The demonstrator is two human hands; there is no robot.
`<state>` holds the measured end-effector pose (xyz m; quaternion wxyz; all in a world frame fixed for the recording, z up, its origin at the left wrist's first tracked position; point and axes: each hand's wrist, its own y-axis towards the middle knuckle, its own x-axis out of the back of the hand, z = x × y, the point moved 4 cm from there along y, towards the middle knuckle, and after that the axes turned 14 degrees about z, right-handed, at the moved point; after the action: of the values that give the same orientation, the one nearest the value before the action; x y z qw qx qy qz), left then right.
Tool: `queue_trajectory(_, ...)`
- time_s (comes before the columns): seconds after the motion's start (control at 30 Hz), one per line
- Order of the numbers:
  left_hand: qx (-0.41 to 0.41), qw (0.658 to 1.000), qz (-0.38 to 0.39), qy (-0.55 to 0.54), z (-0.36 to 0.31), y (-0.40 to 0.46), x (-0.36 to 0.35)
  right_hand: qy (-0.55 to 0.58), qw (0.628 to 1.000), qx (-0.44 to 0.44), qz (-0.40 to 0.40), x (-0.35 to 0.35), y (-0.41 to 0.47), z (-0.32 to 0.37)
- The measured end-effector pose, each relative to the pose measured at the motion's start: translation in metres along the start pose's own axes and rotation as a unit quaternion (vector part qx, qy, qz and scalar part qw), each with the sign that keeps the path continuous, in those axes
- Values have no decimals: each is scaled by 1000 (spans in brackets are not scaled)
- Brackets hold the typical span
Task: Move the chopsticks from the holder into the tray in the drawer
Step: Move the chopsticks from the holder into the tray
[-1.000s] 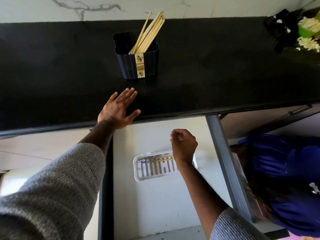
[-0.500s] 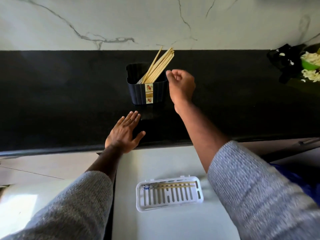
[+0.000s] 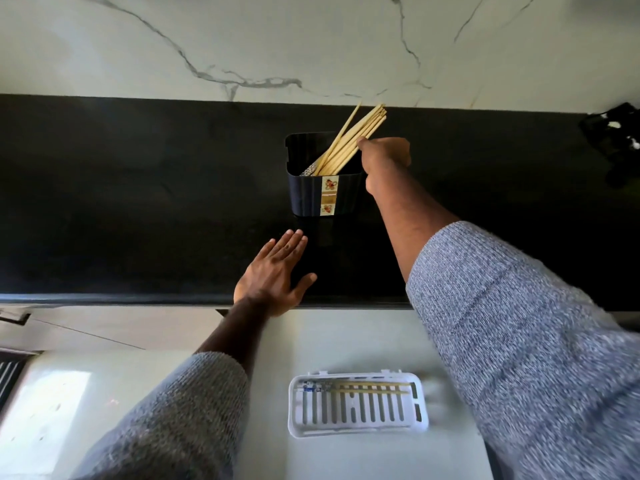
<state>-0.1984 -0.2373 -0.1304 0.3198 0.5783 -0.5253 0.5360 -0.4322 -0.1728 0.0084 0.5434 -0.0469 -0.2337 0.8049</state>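
Note:
A black ribbed holder (image 3: 311,195) stands on the black counter, with several pale wooden chopsticks (image 3: 349,140) leaning out of it to the right. My right hand (image 3: 384,157) is at the holder's right rim, its fingertips closed against the chopsticks' shafts. My left hand (image 3: 277,275) lies flat and open on the counter's front edge, palm down. Below, in the open drawer, a white slotted tray (image 3: 356,427) holds a pair of chopsticks (image 3: 367,388) laid lengthwise along its far side.
The black counter (image 3: 138,202) runs the full width under a white marble wall. A dark object (image 3: 613,140) with white bits sits at the far right of the counter. The drawer's white floor (image 3: 346,341) surrounds the tray.
My right hand rose from the tray in the drawer to the holder and now touches the chopsticks. My left hand stayed flat on the counter edge. The view tilted upward.

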Motion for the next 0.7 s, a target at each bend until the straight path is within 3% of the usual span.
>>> queue_trajectory(0.7, 2, 1000, -3, -3, 1, 1, -2, -20, 999, 45, 9, 7, 15, 16)
